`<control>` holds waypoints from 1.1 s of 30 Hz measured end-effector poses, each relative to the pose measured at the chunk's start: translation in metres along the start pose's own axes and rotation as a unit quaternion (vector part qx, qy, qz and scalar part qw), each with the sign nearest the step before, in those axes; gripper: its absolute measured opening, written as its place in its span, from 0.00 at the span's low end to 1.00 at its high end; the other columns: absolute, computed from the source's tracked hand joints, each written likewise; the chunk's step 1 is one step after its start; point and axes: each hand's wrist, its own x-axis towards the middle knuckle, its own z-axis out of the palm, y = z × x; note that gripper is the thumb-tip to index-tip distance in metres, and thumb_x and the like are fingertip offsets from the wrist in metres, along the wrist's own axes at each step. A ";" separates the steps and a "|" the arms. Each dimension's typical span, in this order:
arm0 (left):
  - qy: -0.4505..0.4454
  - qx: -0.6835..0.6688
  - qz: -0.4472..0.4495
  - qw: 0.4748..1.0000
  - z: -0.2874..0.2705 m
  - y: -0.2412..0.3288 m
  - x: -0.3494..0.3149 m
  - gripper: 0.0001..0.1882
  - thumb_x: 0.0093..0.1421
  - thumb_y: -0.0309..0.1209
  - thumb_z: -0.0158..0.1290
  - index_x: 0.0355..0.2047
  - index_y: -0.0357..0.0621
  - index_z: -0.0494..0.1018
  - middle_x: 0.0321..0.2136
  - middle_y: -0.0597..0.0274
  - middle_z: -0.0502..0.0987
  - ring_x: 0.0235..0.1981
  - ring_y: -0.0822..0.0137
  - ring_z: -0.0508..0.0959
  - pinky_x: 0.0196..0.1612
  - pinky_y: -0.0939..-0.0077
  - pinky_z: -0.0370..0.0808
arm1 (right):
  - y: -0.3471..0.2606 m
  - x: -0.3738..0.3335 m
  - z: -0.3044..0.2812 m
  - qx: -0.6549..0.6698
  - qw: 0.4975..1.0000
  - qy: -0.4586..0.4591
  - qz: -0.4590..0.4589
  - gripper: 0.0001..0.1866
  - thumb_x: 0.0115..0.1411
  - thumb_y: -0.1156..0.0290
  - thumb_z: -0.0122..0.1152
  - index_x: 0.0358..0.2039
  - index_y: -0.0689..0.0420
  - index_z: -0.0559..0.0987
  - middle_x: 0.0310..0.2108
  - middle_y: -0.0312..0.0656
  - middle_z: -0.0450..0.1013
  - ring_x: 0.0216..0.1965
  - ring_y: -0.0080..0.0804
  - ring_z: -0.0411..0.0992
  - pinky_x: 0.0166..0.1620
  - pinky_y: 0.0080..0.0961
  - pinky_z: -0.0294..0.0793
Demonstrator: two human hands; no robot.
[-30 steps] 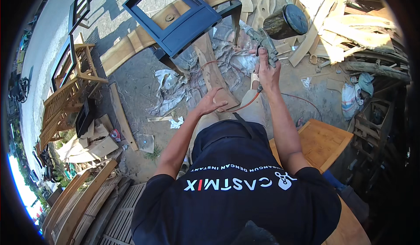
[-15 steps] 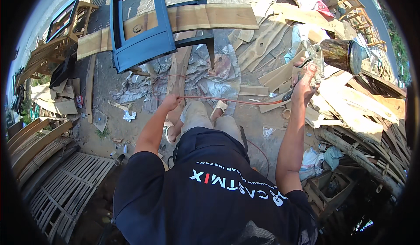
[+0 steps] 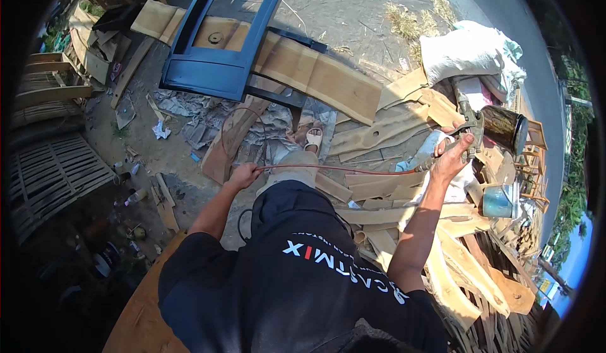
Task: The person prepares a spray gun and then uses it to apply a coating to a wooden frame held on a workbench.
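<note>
My right hand (image 3: 453, 156) is closed around the handle of a spray gun (image 3: 471, 126), out at the right. A round, dark, paint-stained cup (image 3: 502, 127) is attached to the gun. From its handle a thin reddish air hose (image 3: 360, 170) runs left across my legs. My left hand (image 3: 243, 175) is closed on that hose in front of my left hip. Ahead of me, a dark blue frame (image 3: 203, 73) with a rectangular opening, like a chair, rests over a long wooden plank (image 3: 328, 83). Both hands are apart from it.
Rough boards (image 3: 379, 126) lie piled at the right, with a white sack (image 3: 464, 53) beyond and a bluish bucket (image 3: 500, 200) beside them. Crumpled sheeting (image 3: 205, 126) covers ground below the frame. A slatted bamboo panel (image 3: 53, 170) stands left; a wooden surface (image 3: 142, 305) is at lower left.
My view has turned to the right, bringing in the road, white sack and bucket. My legs and a sandalled foot have shifted. Both hands keep their hold on the spray gun and hose.
</note>
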 end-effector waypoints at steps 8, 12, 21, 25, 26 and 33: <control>0.057 -0.126 -0.170 0.976 0.040 0.117 0.033 0.20 0.64 0.47 0.57 0.36 0.39 0.80 0.33 0.40 0.81 0.38 0.40 0.81 0.41 0.48 0.75 | 0.021 0.177 0.069 -0.008 0.986 -0.168 -0.011 0.40 0.67 0.33 0.50 0.50 0.65 0.74 0.30 0.43 0.75 0.14 0.20 0.62 0.18 0.17 0.60; 0.112 -0.073 -0.141 0.981 0.073 0.178 0.043 0.21 0.62 0.48 0.60 0.32 0.40 0.80 0.33 0.43 0.81 0.39 0.43 0.81 0.43 0.50 0.75 | 0.028 0.264 0.107 -0.023 0.967 -0.253 -0.002 0.37 0.68 0.36 0.52 0.50 0.65 0.75 0.29 0.43 0.76 0.14 0.17 0.62 0.17 0.18 0.59; 0.356 -0.286 -0.403 0.793 0.108 0.397 0.120 0.21 0.67 0.47 0.55 0.36 0.39 0.79 0.30 0.40 0.80 0.37 0.38 0.80 0.39 0.47 0.74 | 0.073 0.411 0.213 -0.040 0.829 -0.556 -0.043 0.32 0.71 0.41 0.52 0.48 0.63 0.77 0.26 0.38 0.77 0.14 0.12 0.60 0.17 0.15 0.54; 0.425 -0.248 -0.496 0.715 0.128 0.492 0.122 0.16 0.68 0.42 0.55 0.37 0.39 0.78 0.30 0.40 0.79 0.37 0.36 0.79 0.37 0.48 0.74 | 0.066 0.407 0.265 -0.054 0.716 -0.695 -0.008 0.26 0.71 0.48 0.57 0.44 0.62 0.81 0.24 0.33 0.75 0.19 0.12 0.59 0.24 0.17 0.57; 0.454 -0.241 -0.499 0.698 0.132 0.510 0.125 0.15 0.68 0.41 0.55 0.37 0.39 0.77 0.30 0.40 0.79 0.36 0.36 0.79 0.37 0.47 0.73 | 0.064 0.399 0.279 -0.064 0.693 -0.718 -0.015 0.24 0.71 0.50 0.58 0.43 0.63 0.82 0.24 0.33 0.75 0.21 0.14 0.60 0.26 0.19 0.59; 0.585 -0.209 -0.550 0.558 0.146 0.589 0.146 0.10 0.68 0.32 0.54 0.35 0.36 0.73 0.28 0.40 0.76 0.33 0.36 0.77 0.34 0.50 0.71 | 0.051 0.314 0.365 -0.046 0.532 -0.837 -0.119 0.23 0.70 0.51 0.59 0.38 0.61 0.84 0.23 0.32 0.73 0.25 0.18 0.63 0.30 0.23 0.64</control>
